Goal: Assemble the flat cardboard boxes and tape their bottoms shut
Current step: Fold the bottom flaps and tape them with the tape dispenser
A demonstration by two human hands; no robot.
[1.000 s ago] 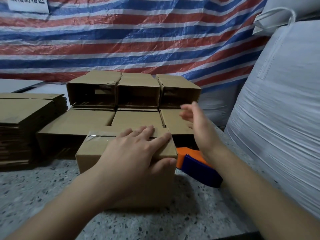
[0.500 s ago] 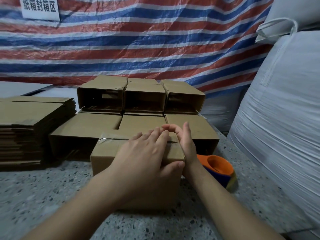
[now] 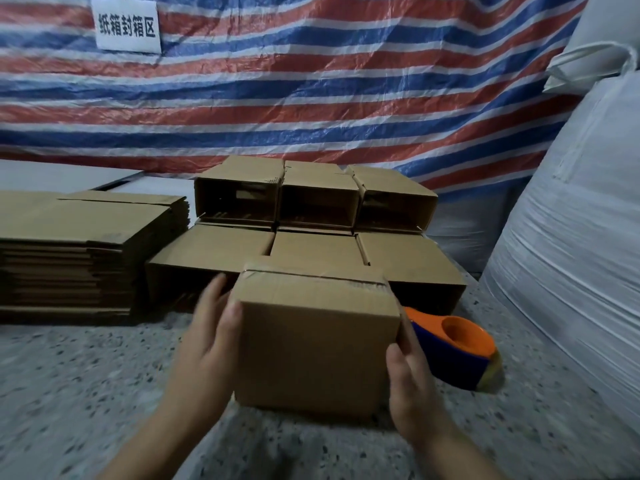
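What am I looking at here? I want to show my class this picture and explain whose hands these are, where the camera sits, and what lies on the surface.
There is no machine here: a person wears one wide-angle camera on the head, looking forward and down at their own bare hands. The left hand and right hand hold a small cardboard box by its two sides on a speckled surface. Clear tape runs along the box's top seam. Right of it lies an orange and blue tape dispenser. Behind stand finished boxes, stacked in two rows with their openings facing the camera. On the left sits a pile of flat cardboard. A striped tarp hangs behind.
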